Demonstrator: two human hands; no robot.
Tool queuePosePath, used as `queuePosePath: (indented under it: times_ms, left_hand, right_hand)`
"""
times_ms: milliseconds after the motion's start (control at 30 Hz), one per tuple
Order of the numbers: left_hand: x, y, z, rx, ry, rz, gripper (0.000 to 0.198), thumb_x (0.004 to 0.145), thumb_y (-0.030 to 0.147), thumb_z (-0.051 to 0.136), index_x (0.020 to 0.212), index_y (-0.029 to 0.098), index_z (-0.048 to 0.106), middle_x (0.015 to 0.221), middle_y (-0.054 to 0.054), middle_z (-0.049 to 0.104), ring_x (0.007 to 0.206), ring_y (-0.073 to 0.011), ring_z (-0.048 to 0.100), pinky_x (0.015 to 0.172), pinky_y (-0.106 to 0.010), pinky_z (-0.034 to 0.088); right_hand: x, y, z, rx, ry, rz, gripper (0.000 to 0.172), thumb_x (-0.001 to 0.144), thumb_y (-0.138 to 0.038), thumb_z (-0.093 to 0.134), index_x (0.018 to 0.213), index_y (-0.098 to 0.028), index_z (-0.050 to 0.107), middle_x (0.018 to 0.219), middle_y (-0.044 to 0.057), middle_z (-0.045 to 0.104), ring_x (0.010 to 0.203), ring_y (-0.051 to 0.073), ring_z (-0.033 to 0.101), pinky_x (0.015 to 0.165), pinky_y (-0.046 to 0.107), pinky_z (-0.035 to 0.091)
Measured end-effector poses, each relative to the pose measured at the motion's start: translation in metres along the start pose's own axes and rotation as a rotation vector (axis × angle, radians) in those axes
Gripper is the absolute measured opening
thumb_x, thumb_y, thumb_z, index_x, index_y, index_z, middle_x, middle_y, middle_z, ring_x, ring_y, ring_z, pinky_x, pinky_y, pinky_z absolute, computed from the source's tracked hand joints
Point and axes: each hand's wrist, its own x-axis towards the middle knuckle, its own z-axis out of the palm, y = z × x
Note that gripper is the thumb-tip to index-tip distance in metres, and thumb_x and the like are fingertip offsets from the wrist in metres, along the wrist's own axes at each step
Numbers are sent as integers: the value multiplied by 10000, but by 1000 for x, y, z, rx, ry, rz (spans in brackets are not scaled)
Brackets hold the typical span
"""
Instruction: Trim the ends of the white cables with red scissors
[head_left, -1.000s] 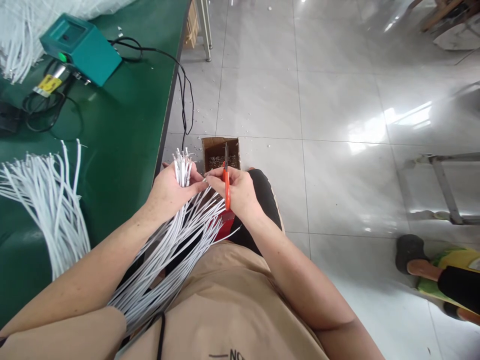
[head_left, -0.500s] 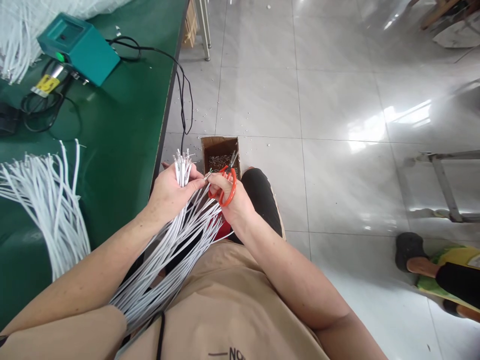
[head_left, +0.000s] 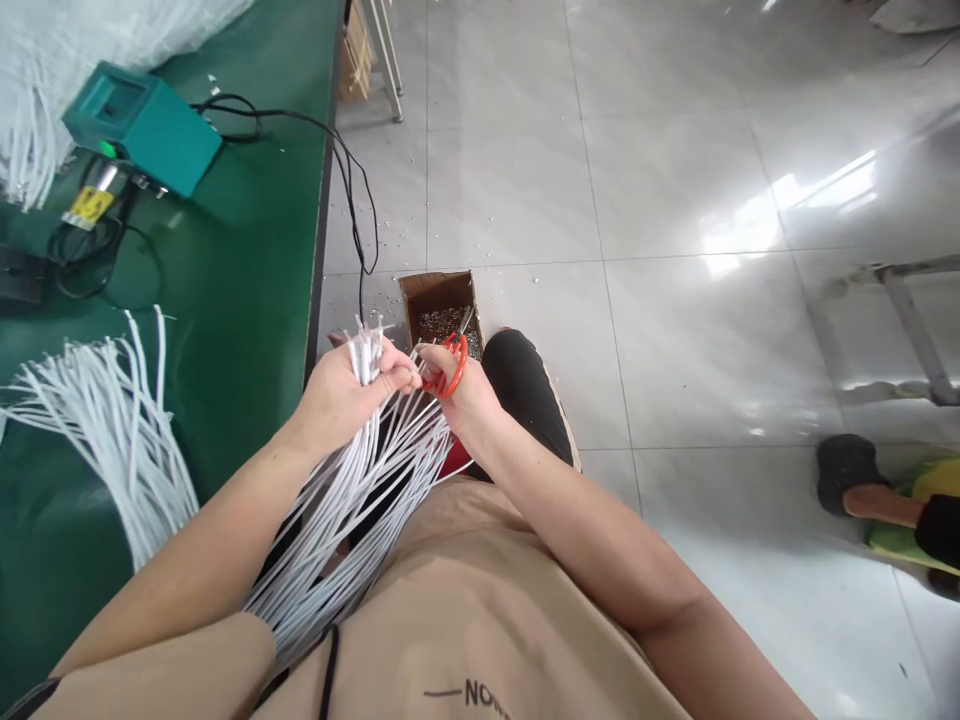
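Observation:
My left hand is closed around a bundle of white cables, whose stripped-looking ends stick up above the fist. The rest of the cables run down across my lap. My right hand holds red-handled scissors, their blades pointing up and away over a box. Its thumb and forefinger are close to my left fingertips, near a thin cable end; whether they pinch it I cannot make out. Both hands are in front of my body, above the lap.
An open cardboard box with small scraps stands on the floor below. On the green table at left lie another white cable bundle and a teal machine with black cords. A person's shoe shows at right.
My hands have moved slightly apart; the cable end with green showing between them is no longer distinct. The scissors have turned a little in my right hand. The whole view has shifted slightly.

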Motion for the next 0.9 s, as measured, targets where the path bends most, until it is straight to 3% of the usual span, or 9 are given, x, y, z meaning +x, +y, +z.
queuePosePath:
  times_ms: [133,233,333,500,633,733,800,900]
  left_hand:
    - [7,-10,-4,-100,86,-33,194,740,252,708,825,180,550,751,0,642,669,-120,583,624,-241,433]
    - [9,-13,-6,-150,72,-92,297,733,268,722,983,179,588,752,4,644,654,-122,577,598,-238,416]
    - [9,-15,-8,-209,58,-129,372,734,265,727,1070,186,586,742,16,633,658,-119,578,610,-239,421]
    - [8,-16,-9,-256,47,-152,361,742,262,730,1070,186,603,730,26,606,679,-112,597,619,-227,430]
    - [7,-13,-8,-228,50,-155,413,704,255,760,1084,191,611,896,0,650,691,-115,623,640,-246,467]
    - [7,-10,-7,-226,80,-169,400,698,246,761,1059,181,603,842,13,626,673,-114,623,640,-249,470]
    - [7,-9,-7,-236,92,-176,324,698,233,756,973,171,597,817,21,603,654,-99,608,626,-234,457]
    - [7,-8,-7,-265,65,-166,229,713,208,738,836,165,551,805,22,590,643,-77,580,611,-211,431]
  right_hand:
    - [-5,-15,-6,-267,-43,-136,305,686,-349,709,543,-177,501,485,-63,445,488,70,376,516,244,293]
    - [-11,-25,-5,-368,-18,-237,231,693,-349,712,630,-156,601,559,-52,501,551,68,402,552,227,318]
    - [-18,-29,-2,-382,-88,-275,211,714,-359,697,715,-151,661,633,-35,550,616,80,454,620,225,377]
    - [-22,-32,3,-377,-262,-282,200,739,-364,681,722,-167,654,614,-27,568,598,95,500,659,249,435]
    - [-21,-38,5,-443,-211,-259,210,749,-348,667,664,-163,614,566,-39,525,539,79,458,561,222,389]
    - [-21,-38,0,-530,-184,-247,231,772,-379,633,700,-161,612,585,-38,520,533,79,443,537,225,364]
    - [-20,-35,-7,-649,-166,-322,230,796,-387,596,728,-167,604,640,-26,549,576,93,471,567,234,376]
    - [-18,-30,-20,-1046,-98,-587,253,829,-346,551,645,-172,544,701,-1,567,631,108,474,601,253,352]
